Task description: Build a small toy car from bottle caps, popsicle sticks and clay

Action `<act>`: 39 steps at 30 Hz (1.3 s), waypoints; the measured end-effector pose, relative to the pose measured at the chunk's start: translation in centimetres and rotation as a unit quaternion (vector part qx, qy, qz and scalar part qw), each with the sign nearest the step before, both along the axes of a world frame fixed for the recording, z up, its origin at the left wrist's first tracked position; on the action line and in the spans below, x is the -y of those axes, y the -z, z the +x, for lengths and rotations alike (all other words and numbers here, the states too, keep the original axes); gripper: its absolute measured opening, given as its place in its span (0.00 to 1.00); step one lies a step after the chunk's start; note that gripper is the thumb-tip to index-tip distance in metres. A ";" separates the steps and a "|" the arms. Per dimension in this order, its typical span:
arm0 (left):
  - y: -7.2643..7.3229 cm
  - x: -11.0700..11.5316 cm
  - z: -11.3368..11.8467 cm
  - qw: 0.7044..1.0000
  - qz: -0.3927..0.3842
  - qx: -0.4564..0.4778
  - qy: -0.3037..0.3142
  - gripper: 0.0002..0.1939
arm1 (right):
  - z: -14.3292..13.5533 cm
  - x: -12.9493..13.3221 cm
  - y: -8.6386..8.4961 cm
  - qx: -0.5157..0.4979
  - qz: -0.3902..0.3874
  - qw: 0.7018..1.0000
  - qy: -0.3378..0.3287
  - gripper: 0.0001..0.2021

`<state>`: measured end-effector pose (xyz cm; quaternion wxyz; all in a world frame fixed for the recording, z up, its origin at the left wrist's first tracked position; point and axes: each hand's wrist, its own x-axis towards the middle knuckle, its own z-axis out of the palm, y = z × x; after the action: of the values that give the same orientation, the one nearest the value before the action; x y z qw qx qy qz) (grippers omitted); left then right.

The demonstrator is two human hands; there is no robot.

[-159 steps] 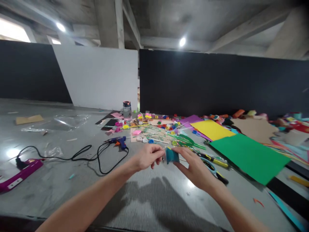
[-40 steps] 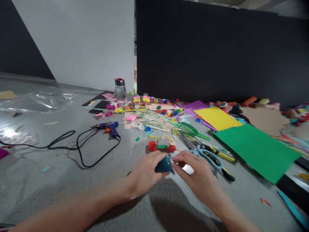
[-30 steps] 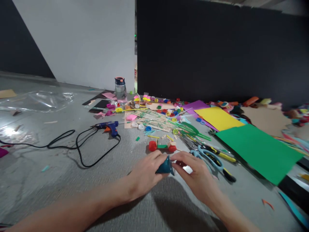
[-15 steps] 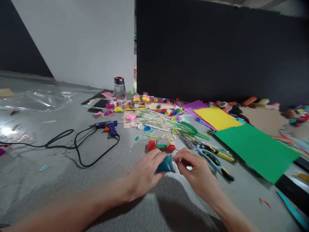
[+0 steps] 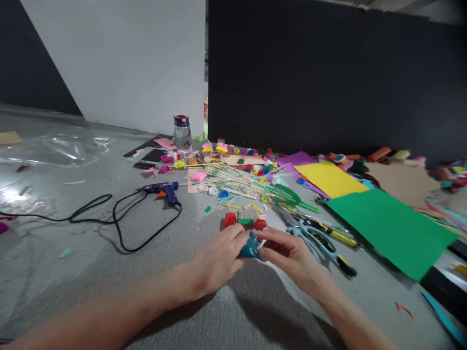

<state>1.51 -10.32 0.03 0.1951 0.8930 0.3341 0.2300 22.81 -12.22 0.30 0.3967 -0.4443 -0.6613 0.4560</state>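
My left hand (image 5: pixel 224 253) is closed around a small shiny teal packet (image 5: pixel 250 248), which looks like soft stuff in clear wrapping. At the packet's right end, my right hand (image 5: pixel 288 250) pinches with thumb and forefinger on the clear edge, where a small white bit shows. The packet's left part is hidden in the left hand. Just beyond the fingers lies a small build with red bottle caps (image 5: pixel 230 219) at its ends and a green strip (image 5: pixel 245 221) between them. Blue-handled scissors (image 5: pixel 319 238) lie to the right of my right hand.
A blue glue gun (image 5: pixel 164 190) with a looped black cord lies left. Craft sticks (image 5: pixel 229 179), coloured caps and a water bottle (image 5: pixel 182 133) are farther back. Green (image 5: pixel 390 228) and yellow sheets (image 5: pixel 330 180) lie right, near a yellow-and-black cutter (image 5: pixel 339 236).
My right fingers have closed in on the packet's right end and straightened somewhat. The packet's end looks more crumpled. My left hand keeps its hold.
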 end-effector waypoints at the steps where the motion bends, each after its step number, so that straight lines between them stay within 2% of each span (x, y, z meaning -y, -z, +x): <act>1: 0.1 -0.1 -0.1 1.000 0.003 0.000 0.002 0.15 | 0.1 -0.1 0.0 -0.006 -0.012 1.000 -0.007 0.15; 7: 0.2 -0.3 -0.1 0.999 -0.032 -0.001 0.017 0.12 | 0.0 -0.1 -1.2 -0.013 -0.051 0.997 -0.061 0.13; 11: 0.2 -0.3 0.0 0.999 -0.052 0.007 -0.008 0.11 | -0.1 0.1 -1.5 0.012 -0.014 0.997 -0.069 0.10; 14: 0.1 -0.2 0.0 0.999 -0.046 0.005 -0.020 0.09 | -0.3 0.2 -1.5 0.030 -0.002 0.998 -0.064 0.11; 21: -0.4 0.1 0.1 0.999 -0.005 -0.037 -0.015 0.14 | -0.4 0.3 -1.0 0.079 0.042 0.995 -0.037 0.14; 27: -0.2 -0.1 0.2 0.999 -0.024 -0.023 -0.015 0.10 | -0.6 0.6 -1.6 0.098 0.024 0.991 -0.083 0.15; 34: -0.1 0.2 0.2 0.997 -0.058 0.029 -0.031 0.05 | -0.8 1.0 -1.8 0.151 0.134 0.977 -0.070 0.11; 39: -0.1 0.3 0.2 0.997 -0.054 0.012 -0.045 0.07 | -1.1 1.0 -1.7 0.126 0.123 0.980 -0.090 0.09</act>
<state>1.71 -10.64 0.09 0.2359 0.8624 0.3838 0.2310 21.71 -13.22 1.99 0.3194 -0.3846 -0.7942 0.3454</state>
